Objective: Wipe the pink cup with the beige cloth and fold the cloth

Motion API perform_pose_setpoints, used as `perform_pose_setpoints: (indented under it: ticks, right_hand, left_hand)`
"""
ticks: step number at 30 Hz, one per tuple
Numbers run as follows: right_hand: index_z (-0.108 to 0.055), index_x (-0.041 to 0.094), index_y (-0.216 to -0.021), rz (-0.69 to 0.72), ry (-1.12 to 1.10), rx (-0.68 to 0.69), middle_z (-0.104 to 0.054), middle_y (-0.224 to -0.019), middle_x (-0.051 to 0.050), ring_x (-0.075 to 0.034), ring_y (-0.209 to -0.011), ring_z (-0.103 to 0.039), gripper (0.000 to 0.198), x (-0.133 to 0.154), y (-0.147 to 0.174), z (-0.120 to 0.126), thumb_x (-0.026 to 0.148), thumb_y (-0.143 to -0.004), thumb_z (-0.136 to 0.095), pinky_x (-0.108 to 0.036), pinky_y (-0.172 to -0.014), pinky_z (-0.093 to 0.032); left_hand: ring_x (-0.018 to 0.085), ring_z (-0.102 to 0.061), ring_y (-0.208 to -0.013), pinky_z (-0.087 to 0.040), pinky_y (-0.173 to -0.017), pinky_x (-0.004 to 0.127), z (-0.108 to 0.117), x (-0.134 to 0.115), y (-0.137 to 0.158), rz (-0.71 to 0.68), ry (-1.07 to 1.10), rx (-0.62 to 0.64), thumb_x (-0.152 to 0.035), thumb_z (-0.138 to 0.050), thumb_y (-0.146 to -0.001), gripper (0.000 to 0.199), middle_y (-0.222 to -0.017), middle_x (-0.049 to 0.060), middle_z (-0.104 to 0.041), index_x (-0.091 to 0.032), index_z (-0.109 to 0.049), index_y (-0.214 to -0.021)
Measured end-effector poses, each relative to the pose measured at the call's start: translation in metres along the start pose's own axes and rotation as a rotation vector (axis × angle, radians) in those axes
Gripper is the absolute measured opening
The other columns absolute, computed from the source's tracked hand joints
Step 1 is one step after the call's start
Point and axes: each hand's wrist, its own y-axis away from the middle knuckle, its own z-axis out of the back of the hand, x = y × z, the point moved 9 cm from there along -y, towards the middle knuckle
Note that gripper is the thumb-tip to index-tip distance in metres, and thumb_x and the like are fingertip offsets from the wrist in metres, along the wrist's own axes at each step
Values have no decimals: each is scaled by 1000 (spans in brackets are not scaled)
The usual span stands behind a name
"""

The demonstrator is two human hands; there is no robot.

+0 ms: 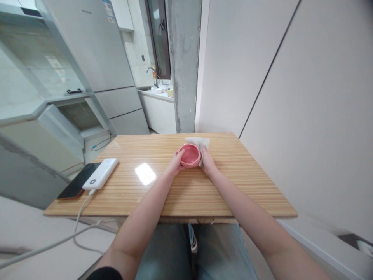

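A pink bowl (190,156) is held over the middle of the wooden table, tilted so that its inside faces me. My left hand (176,161) grips its left side, thumb over the rim and fingers underneath. On the right, my right hand (207,158) is closed on a whitish cloth (199,141) and presses it against the bowl's outer right side. Part of the cloth spreads out behind the bowl. The fingertips of my right hand are partly hidden by the cloth.
On the left of the wooden table (128,202) lie a white power bank (101,174) and a dark phone (78,182). A white cable (81,210) runs from the power bank over the front edge. A wall (291,116) stands close on the right; a fridge (90,46) stands beyond.
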Motion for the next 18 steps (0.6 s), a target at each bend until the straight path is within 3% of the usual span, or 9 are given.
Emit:
perform_pose_setpoints:
  ticks: [4,6,10,13,18]
  right_hand:
    - [-66,21,-98,-206,-116,125,-75,-93,-5,-20,-92,-70,28,-15,16,-23,41,-91,-47,-34,-78,-59]
    - [-65,21,-99,-244,-160,144,-75,-90,-4,-19,-88,-71,26,-17,21,-29,38,-91,-47,-32,-73,-60]
    - [-65,20,-95,-218,-256,47,-75,-84,0,-14,-80,-71,24,-11,18,-20,31,-93,-44,-25,-69,-60]
    - [-66,20,-92,-160,-289,-3,-75,-84,0,-12,-78,-70,22,-4,13,-11,30,-93,-47,-22,-70,-59]
    - [-67,19,-87,-127,-211,109,-75,-82,-2,-15,-76,-71,19,-7,13,-18,30,-90,-51,-25,-66,-60]
  left_hand:
    - [21,-60,-109,-55,-66,25,5,-13,-2,-77,183,-33,-45,-57,-84,40,-123,3,-63,-30,-52,-121]
    - [20,-62,-106,-55,-67,24,8,-15,-3,-63,217,-64,-38,-57,-84,36,-118,3,-65,-28,-54,-119]
    - [16,-64,-98,-53,-66,19,12,-10,-4,-17,100,-114,-32,-62,-80,30,-110,4,-68,-22,-62,-109]
    - [17,-65,-89,-52,-63,21,8,-2,-2,41,-20,-62,-38,-66,-77,37,-105,5,-69,-24,-61,-112]
    - [20,-64,-93,-53,-65,24,3,0,-1,36,20,-1,-39,-59,-81,37,-109,8,-68,-20,-62,-112]
